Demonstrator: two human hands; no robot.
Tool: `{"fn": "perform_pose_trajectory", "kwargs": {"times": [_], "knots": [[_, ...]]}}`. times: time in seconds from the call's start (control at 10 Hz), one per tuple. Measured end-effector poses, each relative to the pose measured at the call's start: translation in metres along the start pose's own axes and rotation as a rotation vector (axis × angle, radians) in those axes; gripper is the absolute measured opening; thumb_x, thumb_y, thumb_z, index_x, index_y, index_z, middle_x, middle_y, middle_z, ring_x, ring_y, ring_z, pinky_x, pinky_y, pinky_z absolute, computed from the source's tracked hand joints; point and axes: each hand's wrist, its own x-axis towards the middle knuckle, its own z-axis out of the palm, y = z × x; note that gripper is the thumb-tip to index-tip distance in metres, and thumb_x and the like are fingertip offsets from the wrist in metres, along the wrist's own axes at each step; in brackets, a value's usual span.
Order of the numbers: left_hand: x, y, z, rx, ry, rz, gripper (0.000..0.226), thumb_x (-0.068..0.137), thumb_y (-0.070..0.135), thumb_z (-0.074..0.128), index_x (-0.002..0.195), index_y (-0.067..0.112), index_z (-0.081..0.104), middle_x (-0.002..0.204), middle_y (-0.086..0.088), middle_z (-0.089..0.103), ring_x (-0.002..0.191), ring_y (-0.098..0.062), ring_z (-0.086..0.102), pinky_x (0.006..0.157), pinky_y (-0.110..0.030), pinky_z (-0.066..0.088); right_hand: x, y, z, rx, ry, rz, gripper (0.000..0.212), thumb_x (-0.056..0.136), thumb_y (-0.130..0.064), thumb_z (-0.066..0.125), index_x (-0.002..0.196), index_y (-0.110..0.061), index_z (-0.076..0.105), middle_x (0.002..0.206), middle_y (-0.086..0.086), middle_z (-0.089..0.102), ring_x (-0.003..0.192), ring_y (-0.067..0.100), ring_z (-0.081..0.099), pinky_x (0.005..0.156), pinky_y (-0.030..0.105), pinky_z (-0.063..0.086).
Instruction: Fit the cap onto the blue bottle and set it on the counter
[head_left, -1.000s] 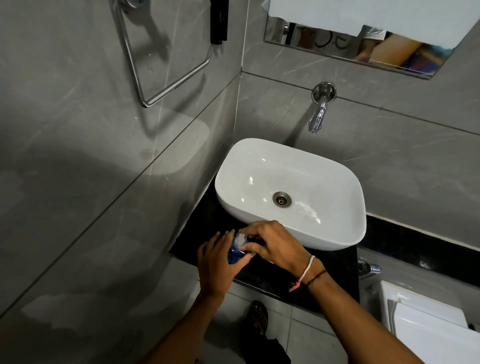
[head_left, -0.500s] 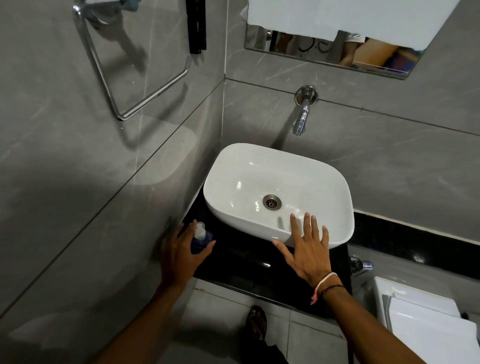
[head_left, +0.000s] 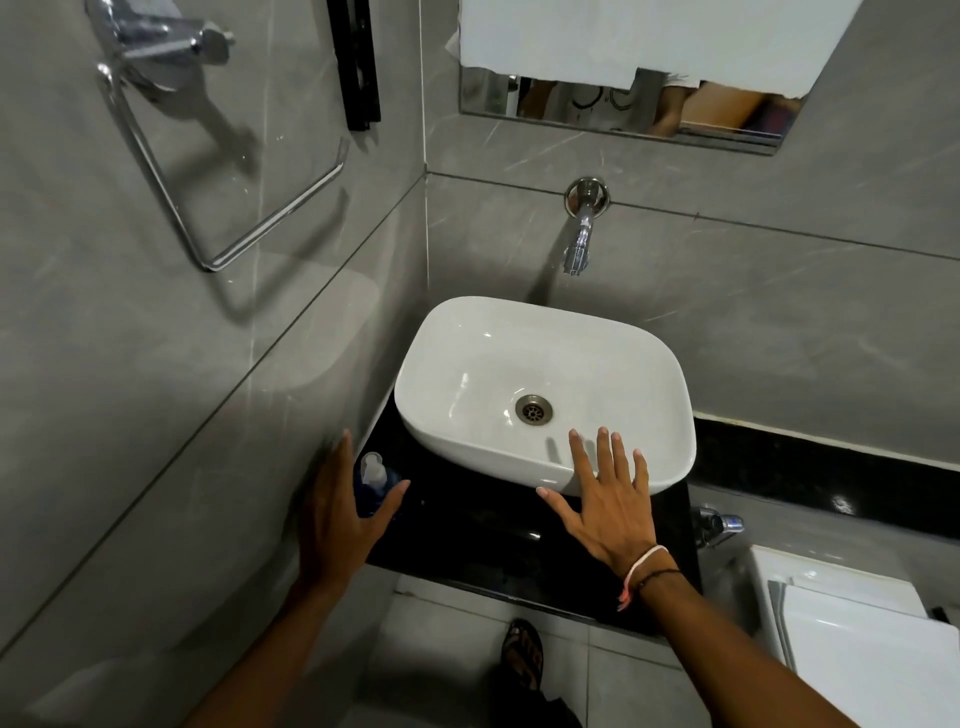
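Blue bottle (head_left: 375, 491) w/ pale cap (head_left: 372, 464) on top stands upright on the black desk (head_left: 467, 525), lower-left-of-centre in frame, at the desk's left end by the grey wall. Nearest: a sandalled foot (head_left: 523, 649) on the floor tiles at bottom centre, both forearms reaching up from the bottom edge. Left hand (head_left: 337, 519) is spread around the bottle, thumb to its right, fingers to its left; can't tell if it touches. Right hand (head_left: 610, 506) is flat, fingers splayed, nothing in it, over the desk w/ fingertips at the near rim of the white sink (head_left: 649, 364). Wrist has a pink band (head_left: 636, 571). Farther up: tap (head_left: 581, 234) on wall, mirror (head_left: 618, 111) at top, towel ring (head_left: 218, 171) upper left.
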Motion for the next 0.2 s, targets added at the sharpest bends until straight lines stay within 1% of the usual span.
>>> {"fn": "perform_pose_trajectory", "kwargs": {"times": [0.1,0.2], "knots": [[0.036,0.039,-0.015,0.096,0.094,0.240,0.085,0.085,0.068,0.054,0.151,0.018,0.032,0.153,-0.010,0.044,0.141,-0.024,0.041,0.111,-0.044,0.039,0.012,-0.001,-0.010,0.022,0.047,-0.005,0.114,0.072,-0.089,-0.020,0.163,-0.025,0.006,0.171,0.020,0.009,0.158,0.039,0.007,0.128,0.060,0.009],[0.064,0.070,-0.022,0.207,0.079,0.362,0.083,0.088,0.068,0.049,0.152,0.018,0.030,0.158,-0.010,0.037,0.144,-0.025,0.036,0.115,-0.045,0.030,0.025,-0.001,-0.023,0.035,0.117,0.007,0.111,0.073,-0.089,-0.018,0.163,-0.025,0.000,0.172,0.019,0.001,0.159,0.038,0.000,0.129,0.059,0.005]]}}
